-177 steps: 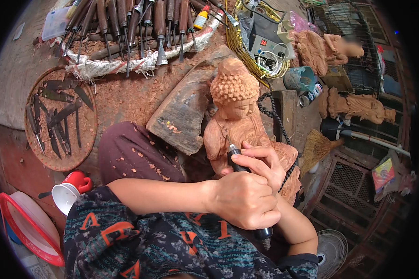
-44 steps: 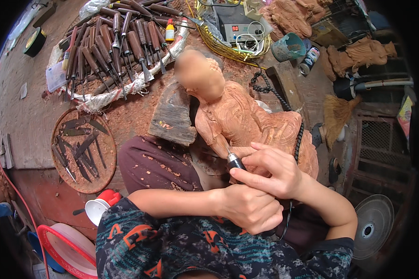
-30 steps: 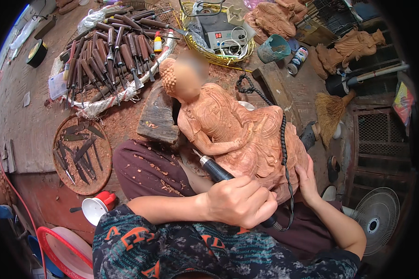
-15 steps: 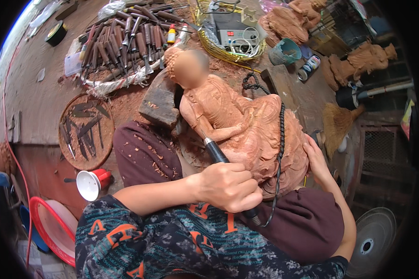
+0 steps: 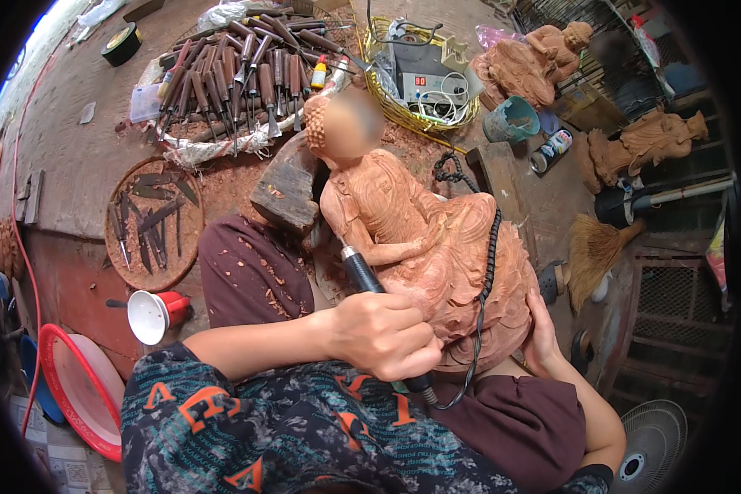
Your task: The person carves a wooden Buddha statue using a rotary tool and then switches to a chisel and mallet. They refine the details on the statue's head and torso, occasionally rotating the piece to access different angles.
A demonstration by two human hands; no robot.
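A carved reddish-wood seated statue [image 5: 387,193] lies tilted across my lap, its head toward the far left against a dark wooden block [image 5: 288,185]. My left hand [image 5: 391,336] is closed round a black rotary carving handpiece [image 5: 361,270]. Its thin metal tip is at the statue's bent arm, near the elbow; whether it touches cannot be made out. From the handpiece's rear, a twisted black cord [image 5: 489,263] loops up over the statue. At the right end, my right hand [image 5: 542,333] holds the statue's carved base, with some fingers hidden behind it.
Many wood-handled chisels fill a round basket [image 5: 247,148] at the far left. A round tray [image 5: 191,247] holds dark blades. A control box [image 5: 424,82] sits in a yellow wire basket. Nearby are a red-and-white cup [image 5: 150,317], spray can [image 5: 552,150], broom [image 5: 594,251] and fan [image 5: 650,449].
My left hand and the handpiece have shifted left along the statue's bent arm. My right hand stays on the base. The whole view has also shifted slightly.
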